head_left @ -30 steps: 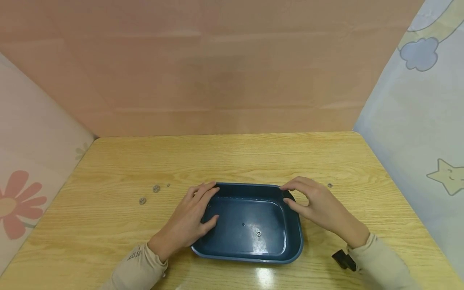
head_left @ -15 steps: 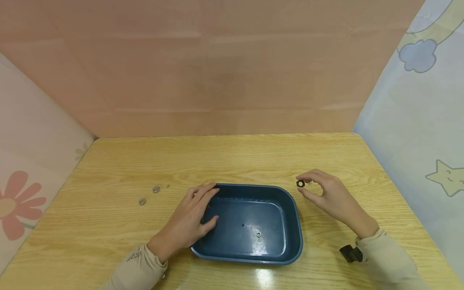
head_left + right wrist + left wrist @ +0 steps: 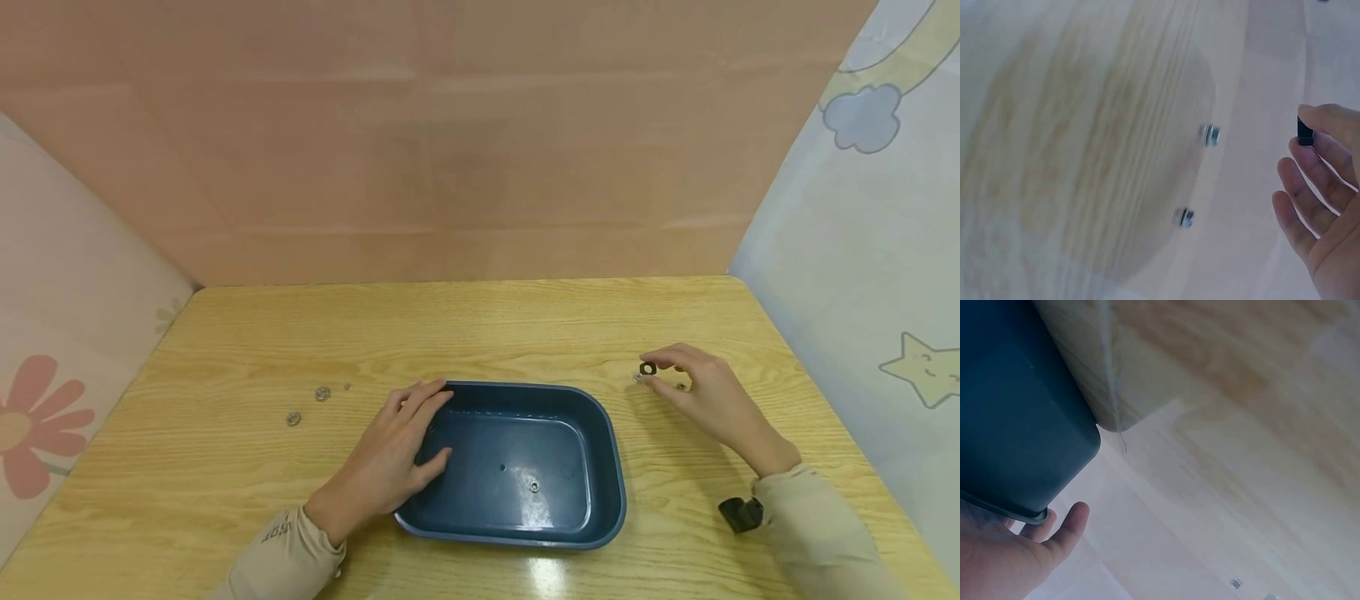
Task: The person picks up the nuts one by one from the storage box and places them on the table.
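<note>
My right hand (image 3: pixel 708 400) pinches a black hex nut (image 3: pixel 648 368) between thumb and index finger, above the table to the right of a dark blue plastic tub (image 3: pixel 617 467). In the right wrist view the black nut (image 3: pixel 1305 129) shows edge-on, the other fingers loosely spread. Small silver nuts (image 3: pixel 638 378) (image 3: pixel 1210 135) lie on the table beneath this hand, one partly hidden behind it. My left hand (image 3: pixel 390 446) rests on the tub's left rim, thumb over the inside. In the left wrist view its fingers (image 3: pixel 1072 534) extend relaxed past the rim. A silver nut (image 3: pixel 534 487) lies inside the tub.
Left of the tub, silver nuts (image 3: pixel 322 393) (image 3: pixel 293 418) and a tiny metal piece (image 3: pixel 347 386) lie on the wooden table (image 3: pixel 480 333). A black device (image 3: pixel 741 515) is strapped at my right cuff. Papered walls border the table's back and sides.
My right hand has moved from the tub's far right corner out to the right, carrying the black nut. The left hand and the tub stay put.
</note>
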{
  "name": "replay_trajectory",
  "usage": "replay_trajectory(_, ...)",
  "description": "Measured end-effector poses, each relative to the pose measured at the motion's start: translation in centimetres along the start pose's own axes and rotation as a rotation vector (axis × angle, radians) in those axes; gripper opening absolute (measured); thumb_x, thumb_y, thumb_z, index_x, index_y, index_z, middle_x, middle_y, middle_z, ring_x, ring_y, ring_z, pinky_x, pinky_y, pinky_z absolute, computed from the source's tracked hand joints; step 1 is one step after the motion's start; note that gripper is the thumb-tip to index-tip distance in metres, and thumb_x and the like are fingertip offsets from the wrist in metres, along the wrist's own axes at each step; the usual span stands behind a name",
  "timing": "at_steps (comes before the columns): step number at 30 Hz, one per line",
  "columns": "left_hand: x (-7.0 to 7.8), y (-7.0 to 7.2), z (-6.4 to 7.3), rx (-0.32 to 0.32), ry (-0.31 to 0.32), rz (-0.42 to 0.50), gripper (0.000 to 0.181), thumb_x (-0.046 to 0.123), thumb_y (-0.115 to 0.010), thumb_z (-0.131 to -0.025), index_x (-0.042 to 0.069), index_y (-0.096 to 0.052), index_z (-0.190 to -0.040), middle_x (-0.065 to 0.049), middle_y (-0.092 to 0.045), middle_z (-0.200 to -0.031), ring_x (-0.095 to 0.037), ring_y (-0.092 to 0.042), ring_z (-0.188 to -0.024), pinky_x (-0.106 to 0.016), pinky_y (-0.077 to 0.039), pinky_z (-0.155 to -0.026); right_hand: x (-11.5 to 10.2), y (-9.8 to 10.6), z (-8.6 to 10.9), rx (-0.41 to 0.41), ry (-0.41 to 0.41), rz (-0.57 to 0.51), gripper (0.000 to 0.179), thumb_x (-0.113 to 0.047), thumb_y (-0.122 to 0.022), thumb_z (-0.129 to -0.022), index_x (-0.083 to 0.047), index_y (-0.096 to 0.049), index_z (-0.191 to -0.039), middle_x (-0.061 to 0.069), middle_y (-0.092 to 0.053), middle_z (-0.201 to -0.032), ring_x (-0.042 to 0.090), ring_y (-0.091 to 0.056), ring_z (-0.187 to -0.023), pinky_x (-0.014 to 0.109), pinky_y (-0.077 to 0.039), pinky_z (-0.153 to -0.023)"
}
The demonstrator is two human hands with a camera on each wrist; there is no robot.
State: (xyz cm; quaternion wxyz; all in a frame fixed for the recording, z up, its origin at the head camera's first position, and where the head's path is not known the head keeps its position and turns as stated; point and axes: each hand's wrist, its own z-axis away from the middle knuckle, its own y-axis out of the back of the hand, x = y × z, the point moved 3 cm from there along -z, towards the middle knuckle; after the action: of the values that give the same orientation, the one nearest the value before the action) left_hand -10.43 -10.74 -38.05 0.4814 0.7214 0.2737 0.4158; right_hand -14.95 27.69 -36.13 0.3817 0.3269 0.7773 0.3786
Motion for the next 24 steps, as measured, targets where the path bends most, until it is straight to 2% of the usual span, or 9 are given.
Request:
replay_trajectory(6, 0.0, 0.0, 0.0, 0.013, -0.008, -0.005, 0.07, 0.029, -0.079, -0.084, 0.012, -0.049, -0.144, -0.004, -0.044, -0.152, -0.028, -0.043, -0.133, -0.048, -0.043, -0.108, 1.4, 0.3, 0.2, 0.003, -0.027, 0.028, 0.03, -0.003, -0.079, -0.08, -0.003, -0.072, -0.109, 0.009, -0.072, -0.103, 0.026, -0.065, -0.088, 0.042, -0.052, -0.067)
replay_trajectory(9, 0.0, 0.0, 0.0, -0.003, -0.001, -0.004, 0.07, 0.029, -0.078, -0.085, 0.013, -0.048, -0.145, -0.003, -0.044, -0.153, -0.028, -0.043, -0.134, -0.048, -0.043, -0.108, 2.0, 0.4, 0.4, -0.003, -0.036, 0.027, 0.03, -0.004, -0.078, -0.081, -0.003, -0.072, -0.11, 0.01, -0.071, -0.103, 0.028, -0.064, -0.089, 0.044, -0.052, -0.068)
replay_trajectory(13, -0.1, -0.1, 0.1, -0.021, 0.011, -0.005, 0.07, 0.03, -0.077, -0.086, 0.014, -0.046, -0.147, -0.003, -0.043, -0.153, -0.028, -0.042, -0.135, -0.048, -0.042, -0.109, 2.9, 0.6, 0.7, -0.026, -0.055, 0.029, 0.031, -0.005, -0.077, -0.082, -0.002, -0.071, -0.113, 0.011, -0.07, -0.103, 0.031, -0.064, -0.09, 0.047, -0.052, -0.071)
replay_trajectory(17, 0.0, -0.1, 0.1, -0.008, 0.005, -0.003, 0.069, 0.029, -0.077, -0.085, 0.014, -0.047, -0.146, -0.003, -0.044, -0.153, -0.028, -0.043, -0.134, -0.048, -0.043, -0.108, 3.8, 0.7, 0.9, -0.051, -0.081, 0.034, 0.031, -0.004, -0.076, -0.084, 0.0, -0.07, -0.115, 0.013, -0.07, -0.105, 0.032, -0.065, -0.091, 0.049, -0.053, -0.075)
replay_trajectory(24, -0.1, -0.1, 0.0, -0.015, 0.007, -0.009, 0.069, 0.03, -0.077, -0.086, 0.014, -0.047, -0.146, -0.003, -0.043, -0.154, -0.028, -0.043, -0.134, -0.047, -0.043, -0.108, 5.2, 0.9, 1.3, -0.112, -0.157, 0.012, 0.032, -0.01, -0.071, -0.09, 0.002, -0.067, -0.119, 0.02, -0.069, -0.109, 0.039, -0.064, -0.097, 0.055, -0.051, -0.079)
